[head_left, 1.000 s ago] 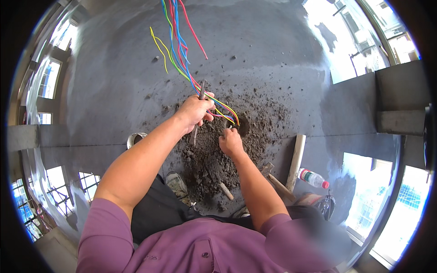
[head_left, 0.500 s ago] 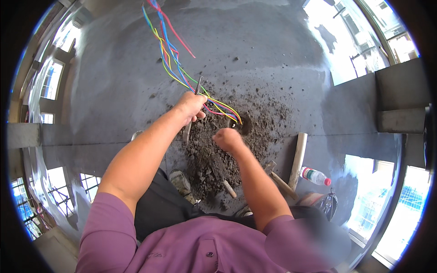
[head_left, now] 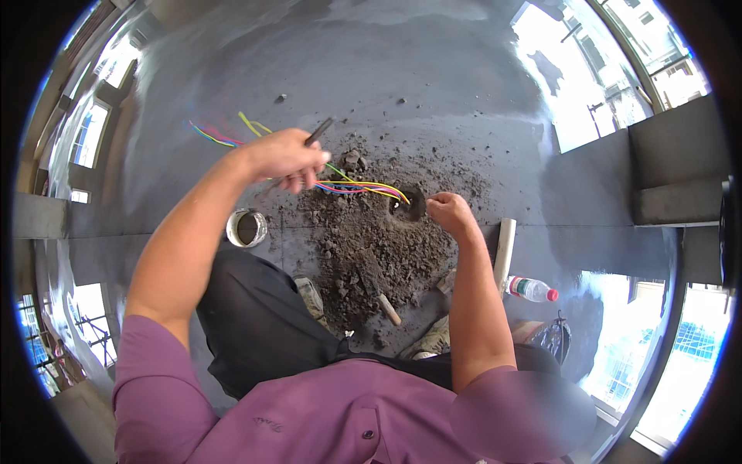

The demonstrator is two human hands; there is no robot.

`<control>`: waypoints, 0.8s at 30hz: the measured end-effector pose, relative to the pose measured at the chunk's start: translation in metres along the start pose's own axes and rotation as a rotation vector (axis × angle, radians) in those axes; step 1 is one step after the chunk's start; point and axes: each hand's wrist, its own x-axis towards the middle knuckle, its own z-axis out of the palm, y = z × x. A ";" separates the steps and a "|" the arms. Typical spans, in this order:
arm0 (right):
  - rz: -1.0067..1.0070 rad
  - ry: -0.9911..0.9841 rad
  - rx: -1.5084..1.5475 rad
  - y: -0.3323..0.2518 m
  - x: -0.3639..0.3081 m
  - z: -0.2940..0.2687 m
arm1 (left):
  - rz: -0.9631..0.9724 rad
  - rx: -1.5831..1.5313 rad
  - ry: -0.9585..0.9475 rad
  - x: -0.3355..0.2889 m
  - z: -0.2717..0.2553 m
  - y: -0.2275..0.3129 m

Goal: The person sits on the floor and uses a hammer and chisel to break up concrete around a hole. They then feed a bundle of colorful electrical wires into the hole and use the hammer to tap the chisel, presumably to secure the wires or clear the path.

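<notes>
My left hand [head_left: 287, 158] is closed round a dark metal rod [head_left: 320, 130] that sticks out above the fingers. Several coloured wires [head_left: 363, 185], red, blue, yellow and green, rise from a round hole [head_left: 413, 207] in the floor and run left to this hand. Their loose ends spread out beyond it; whether the fingers grip the wires too, I cannot tell. Just right of the hole, my right hand [head_left: 450, 213] is closed with its fingers bent in. What it holds, if anything, is hidden. Loose dark soil [head_left: 363, 247] surrounds the hole.
A short-handled tool [head_left: 388, 309] lies in the soil near my feet. An open white tub [head_left: 246, 229] stands left. To the right are a pale tube [head_left: 505, 251], a plastic bottle [head_left: 533, 289] with a red cap and a plastic bag [head_left: 549, 336].
My left hand has moved left with the rod, and the wires' loose ends have swung down to the left. The right hand has shifted right, past the hole. The white tub is now uncovered.
</notes>
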 end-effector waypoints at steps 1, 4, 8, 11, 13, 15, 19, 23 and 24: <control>0.005 0.009 -0.022 0.004 -0.005 0.004 | -0.003 0.002 -0.030 -0.011 -0.003 -0.011; 0.041 -0.027 -0.125 0.021 -0.020 0.011 | -0.080 -0.083 -0.010 -0.038 0.004 -0.078; 0.023 -0.109 -0.139 0.023 -0.036 0.026 | 0.017 -0.364 0.086 -0.059 0.061 -0.272; -0.027 -0.056 -0.223 0.047 -0.045 0.029 | -0.095 -0.842 0.139 -0.107 0.128 -0.392; -0.046 -0.106 -0.241 0.048 -0.051 0.033 | -0.412 -0.584 -0.023 -0.077 0.137 -0.385; -0.004 -0.142 -0.274 0.040 -0.058 0.034 | -0.592 -0.322 -0.127 -0.047 0.129 -0.370; 0.024 -0.080 -0.257 0.036 -0.072 0.025 | -0.666 -0.182 0.436 -0.029 0.114 -0.325; 0.016 -0.042 -0.277 0.029 -0.078 0.020 | -0.428 0.056 1.097 -0.026 0.113 -0.314; 0.021 -0.060 -0.270 0.032 -0.077 0.022 | -0.370 0.195 1.130 -0.020 0.111 -0.322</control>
